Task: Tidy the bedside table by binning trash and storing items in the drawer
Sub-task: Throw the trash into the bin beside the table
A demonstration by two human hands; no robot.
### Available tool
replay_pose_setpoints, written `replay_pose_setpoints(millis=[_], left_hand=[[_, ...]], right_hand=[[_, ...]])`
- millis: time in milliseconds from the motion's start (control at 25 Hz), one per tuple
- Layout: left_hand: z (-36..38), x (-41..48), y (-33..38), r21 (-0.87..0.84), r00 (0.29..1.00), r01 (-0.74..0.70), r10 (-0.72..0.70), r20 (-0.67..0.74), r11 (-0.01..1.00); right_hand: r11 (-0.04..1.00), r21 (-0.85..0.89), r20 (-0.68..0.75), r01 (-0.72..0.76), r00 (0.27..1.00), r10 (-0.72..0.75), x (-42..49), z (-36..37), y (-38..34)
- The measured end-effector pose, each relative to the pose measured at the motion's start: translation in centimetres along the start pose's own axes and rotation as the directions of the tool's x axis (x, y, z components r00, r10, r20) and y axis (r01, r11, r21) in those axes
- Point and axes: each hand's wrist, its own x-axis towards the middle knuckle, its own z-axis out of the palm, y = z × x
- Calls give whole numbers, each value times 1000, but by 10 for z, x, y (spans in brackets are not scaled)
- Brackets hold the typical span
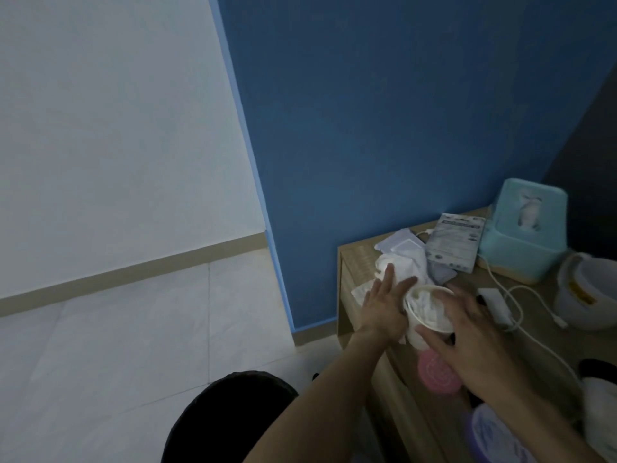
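The paper cup (430, 312) stuffed with crumpled tissue sits tilted near the left front part of the desk (354, 262), held between my two hands. My left hand (384, 305) lies flat against its left side, fingers spread and stretched out toward the pile of white tissues and wrappers (400, 259) behind it, so that grip is open, pressing rather than curling. My right hand (474, 342) wraps the cup from the right and front, thumb across the near wall and fingers over the rim; it is blurred, but that grip looks closed around the cup.

Just below the cup a pink round lid (437, 372) lies on the desk, partly under my right wrist. Behind the tissue pile a flat printed packet (457, 242) leans beside a teal tissue box (527, 228). A white charger with its cable (500, 305) trails across the desk to the right of my hands, and a white pot with a yellow label (587, 292) stands at the far right. A black bin (230, 419) stands on the floor to the left of the desk, below my left forearm.
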Motion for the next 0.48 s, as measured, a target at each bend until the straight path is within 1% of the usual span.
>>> replay_pose_setpoints(millis=[40, 120, 200, 280, 360, 480], left_hand=[[0, 0, -1, 39, 1000, 6, -6, 0, 999], [-1, -1, -2, 48, 997, 26, -22, -78, 998], [-3, -6, 0, 63, 989, 34, -24, -148, 997], [-5, -8, 2, 84, 987, 38, -24, -159, 996], [-12, -10, 5, 17, 983, 47, -43, -180, 999], [-34, -18, 11, -125, 960, 56, -88, -267, 991]], right_hand=[[1000, -16, -3, -3, 1000, 3, 0, 0, 0], [1000, -23, -24, 9, 1000, -10, 1, -2, -2], [1000, 24, 4, -1, 1000, 0, 1, -3, -7], [996, 80, 23, -40, 999, 38, 1, -4, -13], [994, 95, 6, -45, 999, 45, 1, -7, -17], [995, 89, -7, -41, 999, 42, 3, -21, -34]])
